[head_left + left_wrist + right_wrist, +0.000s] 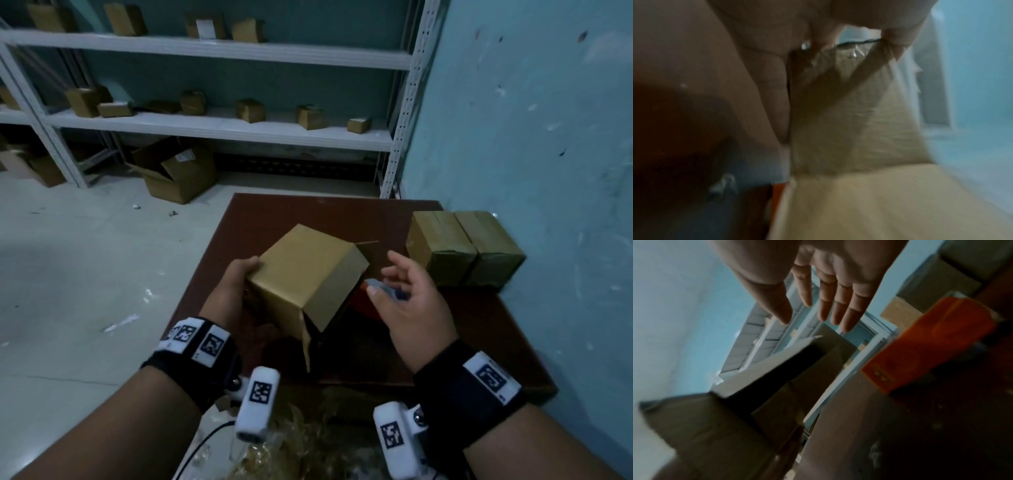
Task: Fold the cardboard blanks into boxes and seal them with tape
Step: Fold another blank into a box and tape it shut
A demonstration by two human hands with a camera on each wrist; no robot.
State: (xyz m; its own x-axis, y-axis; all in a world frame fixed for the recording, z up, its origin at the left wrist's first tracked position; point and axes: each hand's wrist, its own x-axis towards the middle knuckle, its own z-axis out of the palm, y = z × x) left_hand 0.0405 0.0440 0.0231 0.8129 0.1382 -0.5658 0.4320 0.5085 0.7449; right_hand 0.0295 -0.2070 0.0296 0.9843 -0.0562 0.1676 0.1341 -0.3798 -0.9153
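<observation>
Head view, item one: cardboard box [310,274], part-folded, tilted on one corner above the brown table [479,329], one end open toward my right with a flap hanging at the near edge. My left hand [236,274] grips its left side, fingers curled around the edge; the left wrist view is too blurred to show more than skin against cardboard. My right hand [411,291] holds nothing, fingers straight and spread, just beside the open end and above the orange tape dispenser [366,301] lying on the table.

Handling, as I judge it: light, hollow, walls stiff enough along the creases but easy to dent mid-panel; surface dry and not slippery. Best taken at corners and folded edges, thumb on one wall and fingers on the next, flaps pressed flat before taping.

Item two: two taped boxes [466,250], side by side at the table's right edge against the blue wall [548,120].
</observation>
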